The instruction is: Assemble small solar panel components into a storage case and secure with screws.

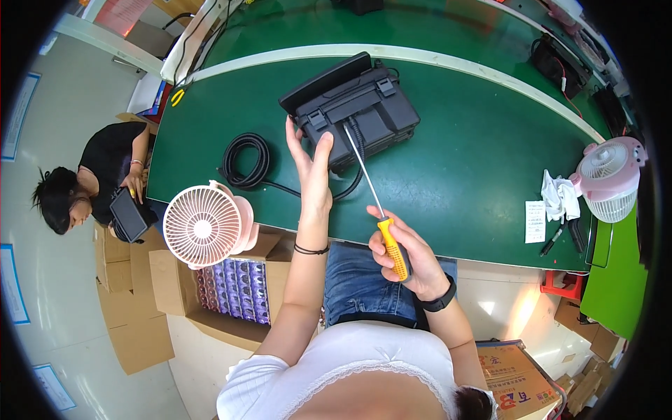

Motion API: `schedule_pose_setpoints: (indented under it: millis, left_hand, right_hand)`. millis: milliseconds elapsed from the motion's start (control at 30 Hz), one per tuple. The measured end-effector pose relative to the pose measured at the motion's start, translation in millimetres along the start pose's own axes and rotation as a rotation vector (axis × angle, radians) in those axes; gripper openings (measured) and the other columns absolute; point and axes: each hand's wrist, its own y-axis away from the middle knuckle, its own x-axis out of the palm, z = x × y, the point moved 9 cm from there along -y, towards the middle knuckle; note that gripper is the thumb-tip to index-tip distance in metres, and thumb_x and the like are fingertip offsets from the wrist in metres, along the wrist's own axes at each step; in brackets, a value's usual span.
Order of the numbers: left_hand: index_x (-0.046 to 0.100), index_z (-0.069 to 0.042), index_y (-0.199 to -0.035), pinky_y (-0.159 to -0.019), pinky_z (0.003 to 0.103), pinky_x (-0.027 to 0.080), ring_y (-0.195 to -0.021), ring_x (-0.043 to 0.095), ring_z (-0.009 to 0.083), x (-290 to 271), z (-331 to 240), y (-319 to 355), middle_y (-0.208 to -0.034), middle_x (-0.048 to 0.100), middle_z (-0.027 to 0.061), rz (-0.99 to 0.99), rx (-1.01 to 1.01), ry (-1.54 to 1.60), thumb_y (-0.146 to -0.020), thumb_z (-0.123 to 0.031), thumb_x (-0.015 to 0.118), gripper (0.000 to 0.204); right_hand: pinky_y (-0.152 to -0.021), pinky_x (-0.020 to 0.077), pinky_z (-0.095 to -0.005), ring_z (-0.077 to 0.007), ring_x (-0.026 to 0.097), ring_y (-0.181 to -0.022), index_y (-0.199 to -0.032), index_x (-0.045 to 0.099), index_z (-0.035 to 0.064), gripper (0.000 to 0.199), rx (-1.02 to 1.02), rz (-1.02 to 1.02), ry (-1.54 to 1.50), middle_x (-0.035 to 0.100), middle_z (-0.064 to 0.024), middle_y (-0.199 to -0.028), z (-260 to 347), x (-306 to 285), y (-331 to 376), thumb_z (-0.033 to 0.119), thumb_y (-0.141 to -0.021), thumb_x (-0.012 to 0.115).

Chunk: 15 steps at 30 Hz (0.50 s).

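A black plastic case point(381, 124) with latches and a flat black panel point(329, 84) along its far side rests on the green workbench. My left hand point(313, 164) steadies its near left corner, thumb and fingers apart around the edge. In my right hand point(413, 255) is a screwdriver point(393, 246) with a yellow and grey handle. Its long metal shaft slants up to the case, the tip at the near side beside a ribbed black cable point(358, 140). Whether the tip sits in a screw cannot be made out. The cable runs under my left wrist to a black coil point(245, 159).
A pink fan point(203, 225) stands at the bench's near left edge, another fan point(607, 168) at the right. White tissue point(560, 197), a paper slip point(535, 222) and a marker point(553, 239) lie near it. An open carton point(217, 301) is below. A co-worker point(105, 175) holds a dark panel.
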Motion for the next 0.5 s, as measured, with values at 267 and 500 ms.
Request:
schedule_pose_setpoints:
  millis: [267,500]
  left_hand:
    - [0.014,-0.016,-0.158,-0.115,0.039,0.025,-0.140,0.029,0.0291,1.3,5.0,0.7,-0.153,0.021,0.0190,0.004,-0.020,0.026,-0.091,-0.024,0.070,0.088]
    - [0.013,-0.016,-0.159,-0.115,0.039,0.025,-0.140,0.029,0.0289,0.7,4.1,1.2,-0.153,0.021,0.0187,0.011,-0.005,0.028,-0.091,-0.024,0.070,0.089]
  right_hand:
    - [-0.054,0.0519,-0.0234,-0.0092,0.051,-0.077,-0.151,0.034,0.0112,0.060,-0.148,-0.165,0.258,0.047,-0.0036,-0.102,10.8,2.6,10.1,0.006,-0.096,0.057]
    - [-0.061,0.0574,-0.0256,-0.0092,0.052,-0.080,-0.153,0.031,0.0090,0.059,-0.277,-0.216,0.489,0.048,-0.0044,-0.107,9.0,-1.9,6.9,0.005,-0.099,0.055]
